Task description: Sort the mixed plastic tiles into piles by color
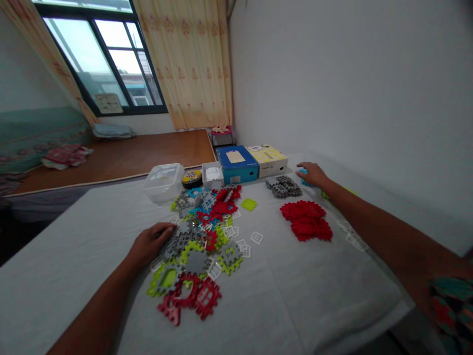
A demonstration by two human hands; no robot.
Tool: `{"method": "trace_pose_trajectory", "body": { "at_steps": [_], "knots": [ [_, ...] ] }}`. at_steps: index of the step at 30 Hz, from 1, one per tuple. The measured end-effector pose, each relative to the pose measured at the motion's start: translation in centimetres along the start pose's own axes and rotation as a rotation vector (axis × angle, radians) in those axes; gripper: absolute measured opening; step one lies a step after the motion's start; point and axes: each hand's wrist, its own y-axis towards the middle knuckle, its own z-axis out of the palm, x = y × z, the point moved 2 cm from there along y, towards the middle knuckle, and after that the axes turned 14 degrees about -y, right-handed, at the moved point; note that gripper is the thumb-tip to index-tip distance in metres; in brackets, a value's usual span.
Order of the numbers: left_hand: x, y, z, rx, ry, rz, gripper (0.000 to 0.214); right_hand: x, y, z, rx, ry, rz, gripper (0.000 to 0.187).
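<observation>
The left hand (pixel 151 242) lies loosely open, fingertips on grey tiles (pixel 178 240) at the 9 o'clock edge of the mixed pile (pixel 207 231). The right hand (pixel 313 174) covers a blue tile (pixel 303 172), at 3 o'clock of the grey stack (pixel 284 186); I cannot tell whether it grips the tile.

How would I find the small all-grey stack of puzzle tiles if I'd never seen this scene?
Start at the blue box at the far edge of the white cloth. Right of it, just in front of the yellow box and beside the right hand, lies the grey stack. It alone is purely grey: the nearer stack is red.
</observation>
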Motion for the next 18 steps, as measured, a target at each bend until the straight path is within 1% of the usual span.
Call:
{"method": "trace_pose_trajectory", "body": {
  "at_steps": [1,2,5,6,7,9,11,14,16,18],
  "knots": [
    [-0.1,0.0,0.0,0.004,0.002,0.003,0.067,1.5,-0.4,0.3,0.023,0.015,-0.067,0.030],
    [-0.1,0.0,0.0,0.011,0.003,0.007,0.066,3.3,-1.0,0.6,0.056,0.037,-0.167,0.031],
    [-0.2,0.0,0.1,0.014,0.007,0.014,0.063,9.2,-3.8,2.1,0.194,0.095,-0.560,0.037],
    [-0.2,0.0,0.1,0.012,0.011,0.017,0.062,11.0,-4.9,2.6,0.233,0.091,-0.653,0.038],
    [-0.1,0.0,0.1,0.012,0.017,0.019,0.061,12.6,-5.7,3.2,0.258,0.070,-0.699,0.037],
    [0.1,0.0,0.1,0.017,0.031,0.026,0.061,14.9,-6.9,4.4,0.288,-0.015,-0.690,0.033],
    [0.3,0.1,0.1,0.024,0.048,0.032,0.060,16.2,-7.4,5.4,0.309,-0.108,-0.629,0.028],
    [0.5,0.2,0.0,0.030,0.072,0.032,0.058,16.8,-7.4,6.1,0.337,-0.172,-0.567,0.028],
    [0.6,0.3,-0.1,0.033,0.085,0.037,0.058,16.8,-7.4,5.8,0.349,-0.175,-0.547,0.030],
    [0.8,0.5,-0.1,0.038,0.094,0.044,0.058,16.5,-7.7,5.0,0.364,-0.174,-0.530,0.035]
  ]
}}
